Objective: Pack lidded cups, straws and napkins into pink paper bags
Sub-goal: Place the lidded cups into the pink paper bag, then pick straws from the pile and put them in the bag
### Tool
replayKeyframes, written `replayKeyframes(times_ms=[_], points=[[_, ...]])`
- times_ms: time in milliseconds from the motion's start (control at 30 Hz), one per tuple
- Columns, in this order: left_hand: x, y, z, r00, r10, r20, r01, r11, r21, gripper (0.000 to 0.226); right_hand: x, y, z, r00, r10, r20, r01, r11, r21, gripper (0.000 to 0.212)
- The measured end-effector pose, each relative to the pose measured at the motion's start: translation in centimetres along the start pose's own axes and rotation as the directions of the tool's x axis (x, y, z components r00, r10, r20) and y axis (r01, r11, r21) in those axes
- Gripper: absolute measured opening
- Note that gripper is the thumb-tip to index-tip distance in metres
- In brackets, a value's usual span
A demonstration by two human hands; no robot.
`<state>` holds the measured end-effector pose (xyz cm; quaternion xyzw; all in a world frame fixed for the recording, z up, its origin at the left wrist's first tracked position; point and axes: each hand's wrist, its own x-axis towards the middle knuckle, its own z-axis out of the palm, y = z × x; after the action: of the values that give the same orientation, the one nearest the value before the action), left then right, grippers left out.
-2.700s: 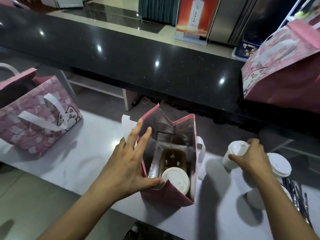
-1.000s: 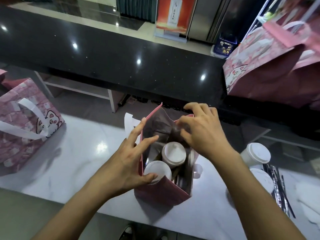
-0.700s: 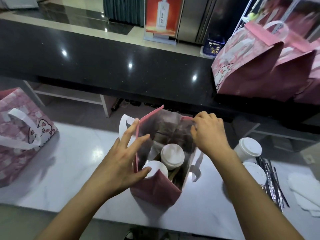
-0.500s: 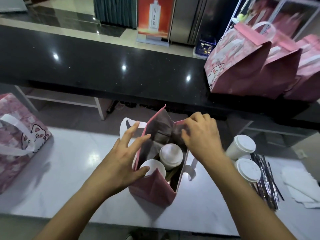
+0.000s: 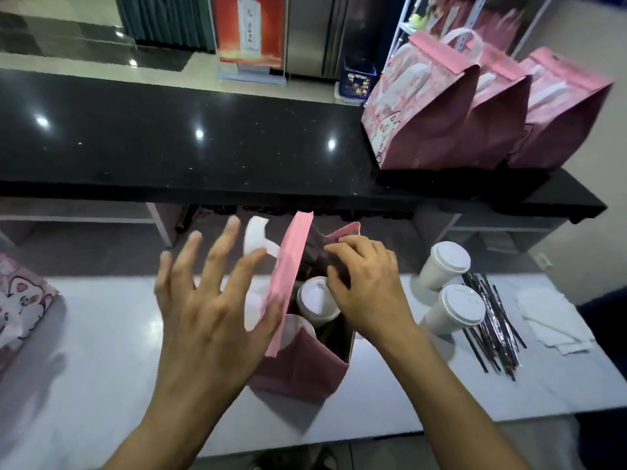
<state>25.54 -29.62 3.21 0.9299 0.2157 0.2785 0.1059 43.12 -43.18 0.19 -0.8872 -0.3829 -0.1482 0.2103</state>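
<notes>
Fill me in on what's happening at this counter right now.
A person is packing drinks into an open pink bag on the white counter. Two lidded cups sit inside it; the farther one shows clearly. The right hand is at the bag's far rim, fingers over the opening. The left hand is spread open beside the bag's left wall. Two more cups, a pile of straws and napkins wait to the right. Three closed bags stand on the black ledge.
</notes>
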Motion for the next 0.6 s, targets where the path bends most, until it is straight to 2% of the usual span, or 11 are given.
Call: replayKeyframes(times_ms=[100, 233, 433, 600], points=[[0.5, 1.1, -0.4, 0.995, 0.09, -0.047, -0.09, 0.996, 0.003, 0.042, -1.9, 0.5, -0.2, 0.998, 0.053, -0.019, -0.052, 0.998, 0.044, 0.032], [0.7, 3.7, 0.5, 0.964, 0.263, 0.041, -0.256, 0.958, -0.127, 0.034, -3.6, 1.2, -1.6, 0.993, 0.096, -0.062, -0.092, 0.993, 0.067, 0.033], [-0.8, 9.1, 3.1, 0.908, 0.359, 0.216, -0.315, 0.925, -0.213, 0.034, -7.0, 5.5, -4.0, 0.972, 0.213, -0.094, -0.207, 0.976, 0.072, 0.032], [-3.0, 13.8, 6.3, 0.862, 0.433, 0.264, -0.379, 0.896, -0.234, 0.034, -11.2, 12.0, -4.9, 0.932, 0.346, -0.103, -0.335, 0.935, 0.117, 0.03]])
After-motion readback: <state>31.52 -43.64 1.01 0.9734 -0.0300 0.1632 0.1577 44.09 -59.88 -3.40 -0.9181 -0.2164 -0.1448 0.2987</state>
